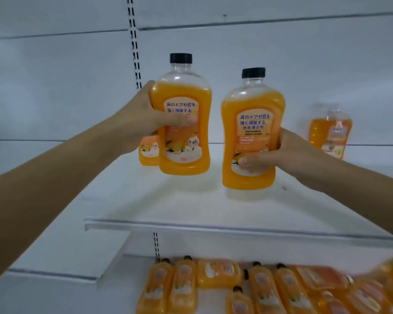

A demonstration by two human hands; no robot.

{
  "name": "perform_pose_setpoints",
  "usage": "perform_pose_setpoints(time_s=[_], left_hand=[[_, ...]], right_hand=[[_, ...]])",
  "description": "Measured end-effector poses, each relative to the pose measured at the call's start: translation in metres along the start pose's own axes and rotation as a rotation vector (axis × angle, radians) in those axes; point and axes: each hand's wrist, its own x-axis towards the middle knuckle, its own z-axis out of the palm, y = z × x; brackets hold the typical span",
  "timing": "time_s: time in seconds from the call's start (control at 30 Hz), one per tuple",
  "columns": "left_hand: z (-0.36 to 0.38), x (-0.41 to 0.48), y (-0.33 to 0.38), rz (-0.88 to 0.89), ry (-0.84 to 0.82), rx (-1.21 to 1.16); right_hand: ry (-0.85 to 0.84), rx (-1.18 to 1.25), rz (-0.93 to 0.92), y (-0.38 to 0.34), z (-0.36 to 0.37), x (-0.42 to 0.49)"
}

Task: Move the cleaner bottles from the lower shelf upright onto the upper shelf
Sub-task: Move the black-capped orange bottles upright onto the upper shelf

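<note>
My left hand [143, 118] grips an orange cleaner bottle [184, 141] with a black cap, upright, its base at or just above the white upper shelf [168, 207]. My right hand [279, 152] grips a second orange bottle [250, 137] low on its side, also upright, near the shelf surface. Behind the left bottle a third bottle [148, 150] stands partly hidden. A fourth bottle [330, 132] stands upright at the back right. Several more orange bottles [259, 288] lie flat on the lower shelf.
The upper shelf's front edge [213, 225] runs across below my hands. White back panels and a slotted upright [134, 41] rise behind it. Bare shelf surface lies in front of and between the two held bottles.
</note>
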Motion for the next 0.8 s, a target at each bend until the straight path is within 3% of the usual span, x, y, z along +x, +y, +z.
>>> perform_pose_setpoints(time_s=[0.27,0.57,0.8], left_hand=[[-0.012,0.094,-0.036,0.079,-0.124,0.106],[-0.005,0.165,-0.081,0.338,-0.005,0.801],[-0.016,0.187,-0.098,0.309,-0.012,0.931]], right_hand=[[0.018,-0.050,-0.063,0.030,0.007,0.094],[0.094,-0.152,-0.009,0.074,0.014,0.157],[0.206,-0.254,-0.030,0.088,0.025,0.189]])
